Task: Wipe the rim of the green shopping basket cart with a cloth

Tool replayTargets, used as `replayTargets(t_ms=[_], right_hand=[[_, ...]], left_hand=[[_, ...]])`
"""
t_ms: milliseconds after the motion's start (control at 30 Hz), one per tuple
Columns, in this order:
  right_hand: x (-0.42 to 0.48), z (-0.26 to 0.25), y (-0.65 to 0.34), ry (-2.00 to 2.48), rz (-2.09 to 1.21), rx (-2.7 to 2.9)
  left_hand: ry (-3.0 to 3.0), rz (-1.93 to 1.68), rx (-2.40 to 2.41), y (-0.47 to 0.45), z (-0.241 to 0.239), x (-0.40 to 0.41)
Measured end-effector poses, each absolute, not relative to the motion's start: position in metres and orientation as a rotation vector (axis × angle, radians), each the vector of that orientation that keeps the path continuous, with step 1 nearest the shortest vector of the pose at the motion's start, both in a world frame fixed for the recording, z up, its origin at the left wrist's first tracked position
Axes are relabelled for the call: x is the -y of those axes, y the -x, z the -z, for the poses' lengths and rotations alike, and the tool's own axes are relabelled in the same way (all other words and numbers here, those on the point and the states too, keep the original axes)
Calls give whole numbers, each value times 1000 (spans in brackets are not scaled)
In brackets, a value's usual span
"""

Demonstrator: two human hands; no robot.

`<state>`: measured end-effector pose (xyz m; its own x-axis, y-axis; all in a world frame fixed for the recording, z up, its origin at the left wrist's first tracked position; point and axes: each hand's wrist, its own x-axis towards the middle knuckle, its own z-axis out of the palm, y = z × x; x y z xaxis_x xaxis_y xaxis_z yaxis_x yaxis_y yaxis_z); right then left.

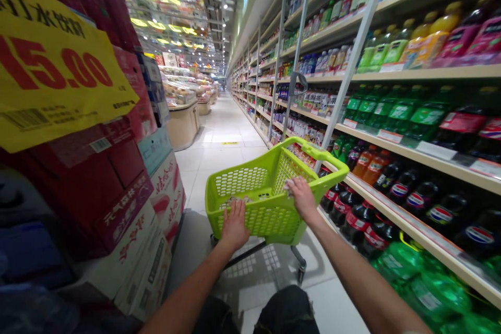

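A lime-green plastic shopping cart point(250, 182) with a meshed basket stands in the aisle just ahead of me, tilted toward the right. My left hand point(235, 224) is wrapped over the near rim of the basket on its left side. My right hand point(300, 195) is closed on the same rim further right, near the corner. Both forearms reach forward from the bottom of the view. The basket looks empty inside.
Shelves of soft-drink bottles point(407, 188) run along the right, close to the cart. Stacked red and white cartons point(129, 203) with a yellow 15.00 price sign point(55, 73) stand on the left. The white tiled aisle point(227, 130) stretches ahead toward display counters point(183, 115).
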<state>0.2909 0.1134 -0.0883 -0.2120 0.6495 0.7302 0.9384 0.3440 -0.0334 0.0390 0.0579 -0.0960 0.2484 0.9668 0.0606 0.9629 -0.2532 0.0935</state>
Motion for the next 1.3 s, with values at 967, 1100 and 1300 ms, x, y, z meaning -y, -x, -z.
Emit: replayTargets(t_ms=[967,1100,1300], right_hand=[[-93,150,-228,1225,292,1965],[-97,155,-212,1123,309,2042],[-118,151,-249,1142,338,2032]], left_hand=[[-2448,-112,-1927,-27,114,-51],[-2463,-109,-1886,-40,114,-42],[-2483,-168,-1726,-62,105,-24]])
